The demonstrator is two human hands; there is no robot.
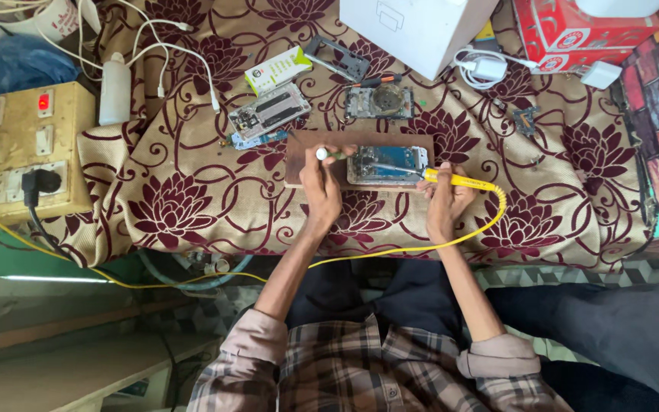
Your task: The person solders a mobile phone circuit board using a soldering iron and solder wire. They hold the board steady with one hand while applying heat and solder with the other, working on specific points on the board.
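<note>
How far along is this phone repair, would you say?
The opened phone lies with its back cover off on a wooden board, so opening up looks done. In hand: the right hand holds a yellow soldering iron, tip over the phone's insides, while the left hand holds a small green-handled tool. Closing up is left; another opened phone and a loose board lie nearby.

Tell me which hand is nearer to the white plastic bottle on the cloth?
Left. The left hand is right of the white bottle, across the cloth; the right hand is farther right still, holding the yellow soldering iron.
</note>
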